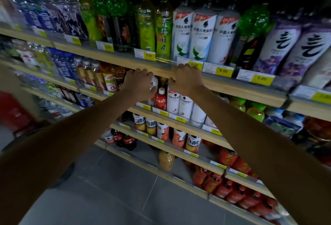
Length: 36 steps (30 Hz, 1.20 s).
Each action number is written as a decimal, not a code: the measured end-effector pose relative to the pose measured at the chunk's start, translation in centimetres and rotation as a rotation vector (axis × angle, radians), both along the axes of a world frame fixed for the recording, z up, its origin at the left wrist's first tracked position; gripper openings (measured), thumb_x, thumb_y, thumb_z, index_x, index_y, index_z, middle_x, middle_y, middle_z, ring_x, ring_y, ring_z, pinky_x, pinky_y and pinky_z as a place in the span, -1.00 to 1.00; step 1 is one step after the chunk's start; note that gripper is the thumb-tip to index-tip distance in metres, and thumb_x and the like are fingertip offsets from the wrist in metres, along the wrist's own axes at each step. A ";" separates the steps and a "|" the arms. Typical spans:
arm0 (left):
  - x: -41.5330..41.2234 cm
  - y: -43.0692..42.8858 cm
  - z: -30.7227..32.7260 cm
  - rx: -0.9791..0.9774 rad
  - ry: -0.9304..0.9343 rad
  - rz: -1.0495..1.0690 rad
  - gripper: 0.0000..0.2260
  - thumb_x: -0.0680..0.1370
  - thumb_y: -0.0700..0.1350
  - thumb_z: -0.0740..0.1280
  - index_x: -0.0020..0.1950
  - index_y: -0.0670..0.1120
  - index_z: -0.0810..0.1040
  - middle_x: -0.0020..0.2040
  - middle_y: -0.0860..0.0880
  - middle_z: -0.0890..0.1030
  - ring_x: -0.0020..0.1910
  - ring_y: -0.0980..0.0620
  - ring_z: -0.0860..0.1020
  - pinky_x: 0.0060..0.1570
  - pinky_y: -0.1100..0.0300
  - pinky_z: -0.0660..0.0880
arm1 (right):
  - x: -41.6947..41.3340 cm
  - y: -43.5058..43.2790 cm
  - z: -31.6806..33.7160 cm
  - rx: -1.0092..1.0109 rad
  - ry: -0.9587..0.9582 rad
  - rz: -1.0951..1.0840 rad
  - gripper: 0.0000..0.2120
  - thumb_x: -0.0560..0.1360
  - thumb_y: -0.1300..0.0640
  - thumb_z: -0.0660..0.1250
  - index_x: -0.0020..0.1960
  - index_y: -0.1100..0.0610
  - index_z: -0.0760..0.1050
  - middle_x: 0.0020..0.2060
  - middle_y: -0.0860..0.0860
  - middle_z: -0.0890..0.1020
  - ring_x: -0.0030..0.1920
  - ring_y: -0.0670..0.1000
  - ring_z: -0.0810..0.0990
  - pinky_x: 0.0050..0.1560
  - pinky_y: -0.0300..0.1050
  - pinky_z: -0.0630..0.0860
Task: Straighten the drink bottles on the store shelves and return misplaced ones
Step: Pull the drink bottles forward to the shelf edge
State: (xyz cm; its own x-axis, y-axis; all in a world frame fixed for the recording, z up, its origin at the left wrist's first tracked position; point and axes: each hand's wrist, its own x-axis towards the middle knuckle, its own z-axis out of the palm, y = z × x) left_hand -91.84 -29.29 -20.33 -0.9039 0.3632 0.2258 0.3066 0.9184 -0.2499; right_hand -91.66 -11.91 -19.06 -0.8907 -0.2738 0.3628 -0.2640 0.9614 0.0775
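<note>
Both my arms reach into the second shelf from the top. My left hand point(138, 84) has its fingers curled over bottle tops there, its thumb beside a small red bottle with a white cap point(160, 100). My right hand point(186, 79) is curled just under the wooden shelf edge point(232, 86), above white-labelled bottles point(180, 103). What either hand grips is hidden behind the knuckles. On the top shelf stand tall green tea bottles point(163, 27), large white bottles point(200, 36) and purple-labelled bottles point(279, 45).
Lower shelves hold orange iced-tea bottles point(192, 142), dark cola bottles point(125, 138) and red bottles point(227, 185). A yellowish bottle point(166, 160) stands alone on a low shelf. Yellow price tags point(223, 71) line the shelf edges. Grey tiled floor point(111, 198) lies below.
</note>
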 end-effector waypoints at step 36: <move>-25.1 -28.3 4.2 0.379 0.226 -0.057 -0.24 0.52 0.19 0.23 0.49 -0.27 0.03 0.34 -0.29 0.33 0.29 -0.28 0.33 0.20 -0.16 0.31 | -16.8 -26.8 -0.2 -0.062 0.154 -0.311 -0.59 0.45 0.02 0.21 0.19 0.24 0.45 0.11 0.20 0.51 0.13 0.21 0.46 0.07 0.07 0.39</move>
